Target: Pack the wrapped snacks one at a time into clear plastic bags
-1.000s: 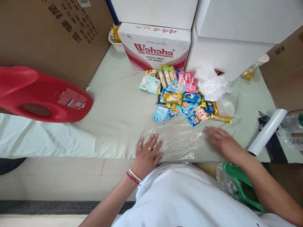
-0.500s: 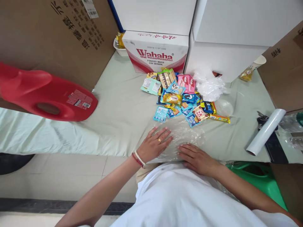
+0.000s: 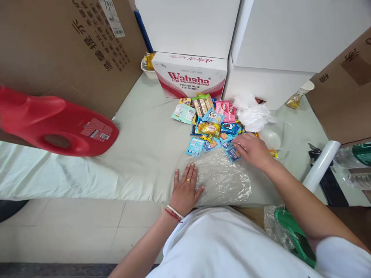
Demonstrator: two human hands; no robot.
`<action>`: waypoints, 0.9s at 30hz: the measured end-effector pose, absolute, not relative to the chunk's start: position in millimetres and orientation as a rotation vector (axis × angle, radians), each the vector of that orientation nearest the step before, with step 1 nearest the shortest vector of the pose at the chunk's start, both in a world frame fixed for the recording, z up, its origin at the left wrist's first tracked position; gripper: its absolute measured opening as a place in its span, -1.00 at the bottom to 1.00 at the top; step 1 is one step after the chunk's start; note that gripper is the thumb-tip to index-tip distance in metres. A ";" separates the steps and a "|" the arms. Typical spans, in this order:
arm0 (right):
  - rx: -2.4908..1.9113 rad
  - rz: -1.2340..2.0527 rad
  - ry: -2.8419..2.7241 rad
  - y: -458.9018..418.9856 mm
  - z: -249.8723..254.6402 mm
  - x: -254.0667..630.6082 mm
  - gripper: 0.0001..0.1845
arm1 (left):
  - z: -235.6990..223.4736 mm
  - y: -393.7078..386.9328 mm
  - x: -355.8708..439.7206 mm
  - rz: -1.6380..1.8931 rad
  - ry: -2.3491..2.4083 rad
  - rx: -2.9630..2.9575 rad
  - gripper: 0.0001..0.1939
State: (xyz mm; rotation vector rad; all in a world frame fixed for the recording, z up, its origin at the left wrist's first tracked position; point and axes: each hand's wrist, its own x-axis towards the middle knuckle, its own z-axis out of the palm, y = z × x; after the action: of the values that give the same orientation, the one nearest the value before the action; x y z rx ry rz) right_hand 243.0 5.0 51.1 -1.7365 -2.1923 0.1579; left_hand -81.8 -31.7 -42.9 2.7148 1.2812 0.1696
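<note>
A pile of snacks (image 3: 210,128) sits on the bench (image 3: 145,146). The water box (image 3: 189,79) is right behind the pile, and it may help stop the snacks from sliding back. A thin, crinkly plastic sheet (image 3: 224,179) lies on the near side of the pile. The left hand (image 3: 186,192) is palm down at the left end of the sheet, thumb apart from the fingers, maybe to keep the sheet flat. The right hand (image 3: 253,150) is over the near right part of the pile, fingers bent, by a blue packet (image 3: 232,154). I cannot tell if it pinches anything, because it hides what is under it. A white bag (image 3: 253,116) is at the pile's right. The red jug (image 3: 87,143) is well left of the pile, perhaps to leave room.
</note>
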 end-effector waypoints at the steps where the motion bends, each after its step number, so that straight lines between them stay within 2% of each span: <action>1: -1.777 0.109 -2.200 29.7 49.9 227.7 -0.69 | -42.2 -30.8 -80.8 0.160 1.300 2.706 -0.33; 5: -1.909 0.042 -2.316 104.3 35.0 184.1 -0.48 | -38.9 -27.2 -80.4 0.155 1.341 2.669 -0.40; 8: -1.954 0.090 -2.302 121.6 31.5 186.1 -0.57 | -37.8 -27.3 -79.9 0.187 1.361 2.643 -0.43; 14: -1.650 0.146 -1.964 64.4 87.1 226.8 -0.63 | -39.9 -27.6 -77.0 0.273 1.351 2.559 -0.42; 17: -1.489 0.166 -2.107 15.3 104.9 215.3 -0.66 | -45.6 -22.9 -78.8 0.377 1.337 2.454 -0.40; 19: -1.437 0.214 -2.294 -12.3 92.8 195.3 -0.67 | -50.3 -18.0 -80.6 0.450 1.333 2.360 -0.39; 23: -1.487 0.302 -2.573 -45.9 36.6 160.6 -0.65 | -53.0 -10.6 -89.5 0.578 1.311 2.281 -0.37; 27: -1.473 0.414 -2.467 -79.6 9.8 167.6 -0.49 | -44.4 -14.6 -114.5 0.656 1.090 2.494 -0.35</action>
State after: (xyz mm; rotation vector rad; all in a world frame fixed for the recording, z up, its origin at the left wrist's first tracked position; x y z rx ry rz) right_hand 167.6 -79.6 9.8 -1.4733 -2.4667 0.4138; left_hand -114.5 -14.6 -44.4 2.4937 1.0899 0.6558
